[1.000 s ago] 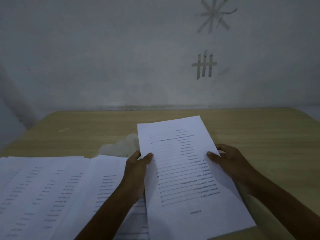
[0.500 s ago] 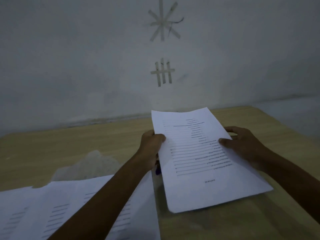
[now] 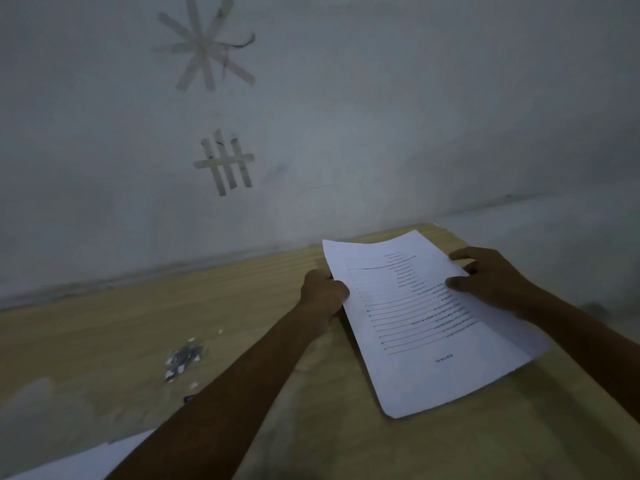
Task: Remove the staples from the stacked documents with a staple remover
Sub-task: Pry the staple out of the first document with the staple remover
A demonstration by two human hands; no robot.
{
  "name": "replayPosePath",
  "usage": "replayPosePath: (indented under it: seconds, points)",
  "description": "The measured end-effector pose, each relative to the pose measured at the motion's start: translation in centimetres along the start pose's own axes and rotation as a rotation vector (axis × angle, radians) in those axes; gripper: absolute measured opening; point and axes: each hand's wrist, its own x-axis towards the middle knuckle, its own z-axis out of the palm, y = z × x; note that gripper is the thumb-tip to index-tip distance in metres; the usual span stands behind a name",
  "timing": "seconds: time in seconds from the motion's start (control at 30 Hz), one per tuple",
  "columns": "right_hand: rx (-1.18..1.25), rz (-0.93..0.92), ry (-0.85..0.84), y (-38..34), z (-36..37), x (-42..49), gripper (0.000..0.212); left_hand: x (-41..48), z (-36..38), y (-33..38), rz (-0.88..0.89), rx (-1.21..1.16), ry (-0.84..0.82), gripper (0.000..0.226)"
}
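A: Where is the document [image 3: 426,323]?

B: Far right on the wooden table [image 3: 104,323], held at a slant. Its far corner reaches nearly to the table's far right corner, close under the wall [image 3: 346,133].

A: And the hands?

B: The left hand [image 3: 323,292] has its fingers curled round the left edge. The right hand [image 3: 485,278] pinches the right edge, with the thumb on top and the fingers going behind the paper.

A: Any room to move?

B: Bare wood lies near of the document and to its left, as far as a heap of staples and paper scraps [image 3: 183,358] at mid-left. More sheets [image 3: 86,459] poke in at the near left corner, cut off by the frame.

A: What is hard to make out?

B: The table's right edge is hidden behind the right forearm. I cannot tell whether the document's near end touches the wood. A small dark object [image 3: 188,398] shows just beside the left forearm, mostly covered and too small to name.

A: Any writing?

B: Printed lines run upside down on the top page, too blurred to read. On the wall are a tape star [image 3: 206,46] and crossed tape strips [image 3: 225,164], with no lettering.
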Motion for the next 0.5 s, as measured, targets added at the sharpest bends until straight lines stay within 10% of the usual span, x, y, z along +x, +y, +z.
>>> replayPosePath:
  seconds: [0.33,0.5]
  points:
    - [-0.265,-0.077,0.027,3.5,0.4,2.9,0.047,1.3,3.8,-1.3,0.249,0.310,0.052,0.026]
    - [-0.325,-0.142,-0.027,3.1,1.0,1.9,0.064,1.3,4.6,-2.5,0.240,0.673,-0.063,0.075]
